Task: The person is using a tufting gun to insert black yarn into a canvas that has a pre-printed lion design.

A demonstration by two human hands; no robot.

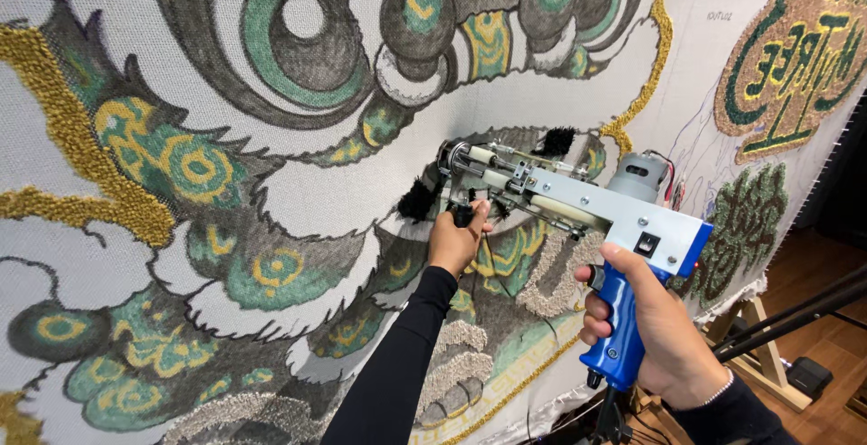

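A tufting gun (pixel 578 199) with a silver metal body and blue pistol grip is pressed nose-first against a large stretched cloth (pixel 298 187) bearing a green, gold, grey and white lion-face design. My right hand (pixel 655 332) is wrapped around the blue grip. My left hand (pixel 458 239), in a black sleeve, clasps the small black front handle under the gun's nose. Tufts of black yarn (pixel 417 199) stick out of the cloth just left of the nose, and another black tuft (pixel 555 141) sits above the gun.
A round green and gold patch with lettering (pixel 799 56) fills the cloth's upper right. A wooden frame leg (pixel 763 355) stands on the wood floor at right, crossed by black tripod rods (pixel 795 314). A small black box (pixel 806 375) lies on the floor.
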